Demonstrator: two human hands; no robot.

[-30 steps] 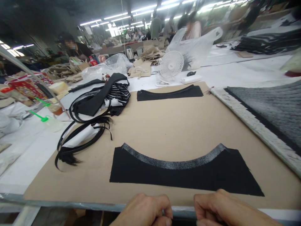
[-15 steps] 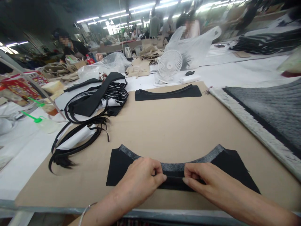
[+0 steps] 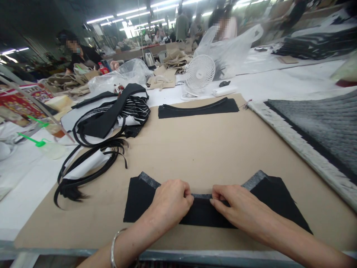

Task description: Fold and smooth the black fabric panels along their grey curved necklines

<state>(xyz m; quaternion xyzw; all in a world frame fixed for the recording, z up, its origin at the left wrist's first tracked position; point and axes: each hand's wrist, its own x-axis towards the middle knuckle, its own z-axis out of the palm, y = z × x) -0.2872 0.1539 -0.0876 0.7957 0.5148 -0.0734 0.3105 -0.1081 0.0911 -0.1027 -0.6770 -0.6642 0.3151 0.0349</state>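
A black fabric piece [image 3: 139,203] with a curved grey upper edge lies on brown paper [image 3: 200,149] near the table's front. My left hand [image 3: 170,203] and my right hand [image 3: 240,208] both rest on its middle. The fingertips of each hand are pinched together on the grey curved edge, a short gap apart. A second black curved piece [image 3: 198,108] lies flat at the far end of the paper.
Black straps and striped cloth [image 3: 111,123] are heaped at the left. A grey knitted panel with a white border [image 3: 315,130] lies at the right. A small white fan [image 3: 199,74] and plastic bags stand behind. Other people work at the far tables.
My hands came up from the table's front edge onto the black piece. They now pinch its grey curved edge and sit slightly higher than half a second ago.
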